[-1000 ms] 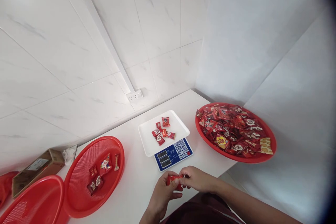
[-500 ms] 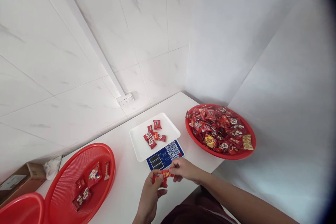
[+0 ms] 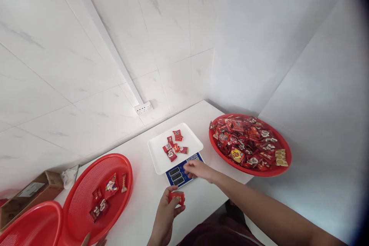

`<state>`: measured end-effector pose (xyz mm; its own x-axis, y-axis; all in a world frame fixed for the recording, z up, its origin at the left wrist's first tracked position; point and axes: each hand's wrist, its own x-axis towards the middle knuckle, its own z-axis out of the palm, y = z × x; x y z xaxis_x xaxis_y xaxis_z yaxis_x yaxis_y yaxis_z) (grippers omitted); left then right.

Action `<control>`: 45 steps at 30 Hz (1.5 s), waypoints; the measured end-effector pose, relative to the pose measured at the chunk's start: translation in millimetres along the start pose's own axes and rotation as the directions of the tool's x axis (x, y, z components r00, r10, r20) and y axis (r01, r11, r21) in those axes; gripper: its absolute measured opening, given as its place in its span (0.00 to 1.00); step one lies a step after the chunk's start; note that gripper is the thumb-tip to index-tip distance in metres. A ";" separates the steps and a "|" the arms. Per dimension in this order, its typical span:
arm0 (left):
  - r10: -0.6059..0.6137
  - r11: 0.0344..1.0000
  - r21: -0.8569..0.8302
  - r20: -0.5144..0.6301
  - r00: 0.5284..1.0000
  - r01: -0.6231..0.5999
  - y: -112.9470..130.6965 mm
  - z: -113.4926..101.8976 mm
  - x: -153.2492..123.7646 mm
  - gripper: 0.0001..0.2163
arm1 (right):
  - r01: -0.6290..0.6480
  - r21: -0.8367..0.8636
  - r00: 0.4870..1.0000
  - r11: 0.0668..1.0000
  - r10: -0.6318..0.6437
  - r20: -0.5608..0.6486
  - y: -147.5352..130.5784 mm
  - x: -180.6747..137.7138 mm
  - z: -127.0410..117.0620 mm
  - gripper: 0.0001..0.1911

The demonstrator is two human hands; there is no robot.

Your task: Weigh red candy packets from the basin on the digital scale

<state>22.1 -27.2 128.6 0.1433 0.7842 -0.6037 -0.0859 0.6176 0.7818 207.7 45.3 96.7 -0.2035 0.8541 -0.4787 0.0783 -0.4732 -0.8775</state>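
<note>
My left hand [image 3: 166,213] grips a small red candy packet [image 3: 178,198] between thumb and fingers, in front of the scale. My right hand [image 3: 200,170] hovers over the blue keypad panel of the digital scale [image 3: 176,177], fingers curled together; whatever they hold, if anything, is hidden. On the scale sits a white tray [image 3: 157,157] with several red packets [image 3: 171,155] grouped near its middle. One red packet [image 3: 178,135] at the tray's far side overlaps another.
At right, a red basket [image 3: 211,142] is heaped with wrapped candies. A red mesh basket [image 3: 75,196] at left holds several packets; another red basket [image 3: 56,215] adjoins it. Someone's fingers [image 3: 85,240] show at the bottom left. A cardboard box [image 3: 52,184] stands behind.
My right hand has moved away from my left, up over the keypad. An extra red packet now shows at the tray's far side. Fingers have appeared by the left basket. The view has shifted slightly.
</note>
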 end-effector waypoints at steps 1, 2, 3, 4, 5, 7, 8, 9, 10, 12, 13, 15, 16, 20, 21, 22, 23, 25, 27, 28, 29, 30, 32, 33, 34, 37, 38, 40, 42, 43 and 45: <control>0.011 1.000 0.020 0.001 1.000 -0.011 -2.7 1.0 -0.3 0.13 | 0.027 -0.045 0.997 0.999 -0.024 0.072 5.5 -10.9 2.6 0.16; 0.028 0.999 0.042 0.002 1.000 -0.029 -5.5 2.4 -0.4 0.13 | 0.045 -0.072 0.991 0.996 -0.035 0.133 10.7 -21.9 5.2 0.15; 0.050 0.997 0.059 0.005 0.999 -0.050 -8.2 4.1 -0.4 0.12 | 0.059 -0.078 0.982 0.995 -0.043 0.182 15.3 -32.2 7.8 0.15; 0.070 0.995 0.069 0.011 0.997 -0.070 -10.6 6.2 -0.4 0.12 | 0.063 -0.074 0.975 0.995 -0.046 0.219 19.2 -41.5 10.3 0.15; 0.083 0.994 0.068 0.022 0.996 -0.084 -12.5 8.5 -0.4 0.13 | 0.065 -0.064 0.969 0.996 -0.048 0.242 22.3 -49.3 12.7 0.15; 0.088 0.995 0.051 0.049 0.995 -0.091 -14.2 13.2 -0.5 0.14 | 0.075 -0.046 0.965 0.996 -0.061 0.254 26.2 -60.0 16.8 0.16; 0.083 0.995 0.041 0.061 0.995 -0.086 -14.0 15.4 -0.6 0.15 | 0.080 -0.043 0.967 0.996 -0.067 0.246 27.1 -63.2 18.4 0.17; 0.075 0.996 0.035 0.075 0.994 -0.078 -13.2 17.3 -0.9 0.15 | 0.085 -0.043 0.969 0.995 -0.073 0.235 27.3 -65.3 19.5 0.17; 0.067 0.997 0.030 0.094 0.993 -0.070 -11.9 18.6 -1.2 0.15 | 0.089 -0.044 0.972 0.995 -0.077 0.221 27.0 -66.5 20.3 0.16; 0.053 0.998 0.030 0.124 0.991 -0.057 -8.9 19.7 -2.0 0.15 | 0.092 -0.042 0.977 0.995 -0.082 0.198 25.3 -67.6 20.8 0.13; 0.046 0.998 0.036 0.138 0.989 -0.051 -7.6 19.4 -2.5 0.15 | 0.089 -0.037 0.978 0.995 -0.081 0.192 24.3 -67.8 20.9 0.11; 0.036 0.997 0.063 0.155 0.987 -0.046 -6.0 18.0 -3.6 0.15 | 0.077 -0.025 0.979 0.997 -0.071 0.192 22.3 -68.3 21.1 0.09; 0.033 0.996 0.082 0.156 0.987 -0.046 -5.6 17.3 -4.2 0.15 | 0.068 -0.025 0.979 0.997 -0.062 0.197 21.4 -68.6 21.4 0.08; 0.026 0.991 0.124 0.159 0.987 -0.046 -5.5 16.7 -6.9 0.14 | 0.047 -0.045 0.977 0.998 -0.036 0.212 19.6 -70.0 23.2 0.06; 0.024 0.992 0.121 0.156 0.987 -0.043 -5.2 17.3 -7.5 0.14 | 0.049 -0.046 0.976 0.998 -0.038 0.213 19.5 -70.2 23.5 0.05; 0.023 0.993 0.113 0.151 0.988 -0.040 -4.8 17.9 -8.0 0.14 | 0.055 -0.043 0.977 0.998 -0.045 0.210 19.4 -70.2 23.5 0.05; 0.023 0.994 0.104 0.142 0.990 -0.039 -4.2 18.4 -8.4 0.14 | 0.064 -0.040 0.978 0.997 -0.054 0.203 19.4 -70.0 23.3 0.05; 0.031 0.994 0.096 0.124 0.992 -0.043 -2.5 19.2 -9.0 0.14 | 0.083 -0.037 0.978 0.996 -0.075 0.194 19.5 -69.1 22.4 0.05; 0.047 0.993 0.101 0.110 0.993 -0.058 -0.8 19.4 -9.7 0.14 | 0.096 -0.040 0.978 0.995 -0.087 0.190 19.6 -68.0 21.2 0.06; 0.054 0.992 0.106 0.107 0.993 -0.065 -0.1 19.3 -10.0 0.14 | 0.096 -0.039 0.977 0.995 -0.087 0.193 19.6 -67.6 20.6 0.05; 0.056 0.992 0.111 0.104 0.993 -0.068 0.4 19.1 -10.2 0.13 | 0.091 -0.034 0.977 0.995 -0.083 0.198 19.7 -67.3 20.1 0.06; 0.057 0.991 0.112 0.100 0.993 -0.068 0.7 19.0 -10.5 0.13 | 0.083 -0.026 0.976 0.996 -0.076 0.203 19.7 -67.1 19.8 0.06; 0.059 0.992 0.106 0.094 0.994 -0.069 1.3 18.8 -11.2 0.14 | 0.068 -0.016 0.975 0.998 -0.063 0.212 19.7 -67.1 19.1 0.07; 0.063 0.993 0.099 0.094 0.994 -0.072 1.7 18.9 -11.7 0.14 | 0.065 -0.017 0.974 0.998 -0.060 0.218 19.7 -67.3 18.8 0.07; 0.066 0.993 0.092 0.094 0.993 -0.075 2.1 19.0 -12.2 0.14 | 0.066 -0.022 0.973 0.998 -0.060 0.224 19.8 -67.6 18.4 0.07; 0.065 0.994 0.084 0.098 0.993 -0.073 3.1 19.8 -13.3 0.14 | 0.081 -0.044 0.970 0.996 -0.068 0.233 19.8 -68.4 17.7 0.07; 0.061 0.994 0.083 0.102 0.993 -0.069 3.0 20.0 -13.2 0.14 | 0.084 -0.053 0.971 0.995 -0.070 0.227 19.5 -68.8 17.8 0.07; 0.055 0.995 0.080 0.119 0.991 -0.065 1.3 20.0 -11.7 0.14 | 0.090 -0.067 0.976 0.994 -0.074 0.207 18.4 -69.6 18.4 0.07; 0.055 0.995 0.078 0.142 0.988 -0.067 -2.4 19.2 -8.7 0.15 | 0.092 -0.086 0.979 0.992 -0.074 0.191 16.5 -70.4 19.3 0.07; 0.058 0.994 0.083 0.150 0.987 -0.071 -4.7 18.6 -6.9 0.15 | 0.095 -0.099 0.980 0.990 -0.076 0.186 15.4 -70.8 19.8 0.07; 0.065 0.992 0.099 0.149 0.987 -0.080 -9.2 17.1 -3.6 0.16 | 0.104 -0.130 0.980 0.986 -0.079 0.183 12.9 -71.4 20.4 0.07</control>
<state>39.2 -36.7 126.2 0.2829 0.8050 -0.5215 0.0013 0.5434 0.8395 203.3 -26.1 120.1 -0.3838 0.8349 -0.3945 0.1830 -0.3500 -0.9187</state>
